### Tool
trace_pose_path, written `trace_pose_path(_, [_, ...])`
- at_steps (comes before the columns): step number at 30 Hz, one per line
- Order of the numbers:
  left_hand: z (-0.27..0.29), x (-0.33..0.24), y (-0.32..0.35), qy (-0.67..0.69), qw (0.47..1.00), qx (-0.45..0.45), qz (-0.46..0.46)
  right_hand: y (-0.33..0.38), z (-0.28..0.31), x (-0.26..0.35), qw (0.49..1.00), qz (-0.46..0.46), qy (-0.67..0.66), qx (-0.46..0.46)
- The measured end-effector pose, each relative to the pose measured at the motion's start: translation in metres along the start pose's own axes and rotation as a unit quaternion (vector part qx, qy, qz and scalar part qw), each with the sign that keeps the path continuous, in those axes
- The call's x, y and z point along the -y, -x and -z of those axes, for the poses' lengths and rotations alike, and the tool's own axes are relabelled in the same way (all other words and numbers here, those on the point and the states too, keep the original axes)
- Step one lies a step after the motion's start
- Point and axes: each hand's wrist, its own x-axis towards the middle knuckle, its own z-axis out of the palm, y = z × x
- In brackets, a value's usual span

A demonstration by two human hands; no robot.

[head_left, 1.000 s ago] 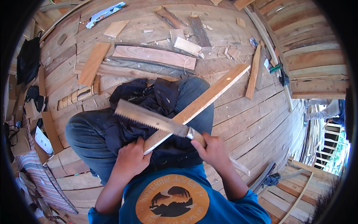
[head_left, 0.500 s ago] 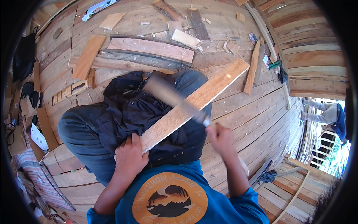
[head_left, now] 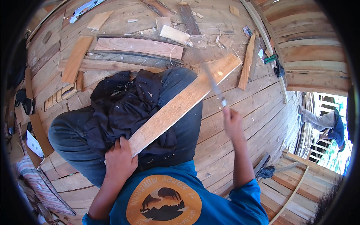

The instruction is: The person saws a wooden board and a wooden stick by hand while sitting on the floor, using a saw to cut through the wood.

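Note:
A long flat wooden board (head_left: 176, 108) lies slantwise across my lap, its far end over my right knee. My left hand (head_left: 120, 159) is closed round the near end of this board. In my right hand (head_left: 233, 120) is a machete (head_left: 211, 77), gripped by its handle to the right of the board. The blade is smeared by motion and points away from me, crossing over the board's far half; whether it touches the wood I cannot tell. A pale bare patch shows on the board near its far end. Under the board, a dark cloth (head_left: 120, 97) covers my lap.
Offcuts, bark strips and chips lie on the plank floor (head_left: 240, 146) ahead, among them a wide board (head_left: 138, 47). More strips (head_left: 247, 62) lean at the right by a plank wall (head_left: 311, 52). Cardboard boxes (head_left: 40, 137) stand at the left. Another person (head_left: 326, 122) is at the far right.
The machete has swung from pointing left across the board's middle to pointing away over its far half. My right hand has moved slightly right and up; my left hand keeps its grip.

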Motion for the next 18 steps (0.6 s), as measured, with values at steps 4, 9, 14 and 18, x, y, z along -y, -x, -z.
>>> trace_pose_path(4, [0.000, 0.006, 0.000, 0.007, 1.000, 0.011, 0.000, -0.017, 0.015, -0.008, 1.000, -0.015, 0.000, -0.017])
trace_pose_path(9, [0.001, 0.005, -0.001, 0.010, 1.000, 0.018, 0.002, 0.007, -0.009, 0.034, 0.989, 0.111, 0.010, 0.096])
trace_pose_path(14, [0.001, 0.003, -0.002, 0.011, 1.000, 0.024, 0.008, -0.039, -0.001, -0.007, 0.999, 0.029, -0.025, 0.013])
trace_pose_path(18, [0.002, 0.008, -0.004, 0.016, 0.999, 0.029, -0.007, -0.067, 0.033, -0.049, 0.999, -0.040, 0.009, -0.036])
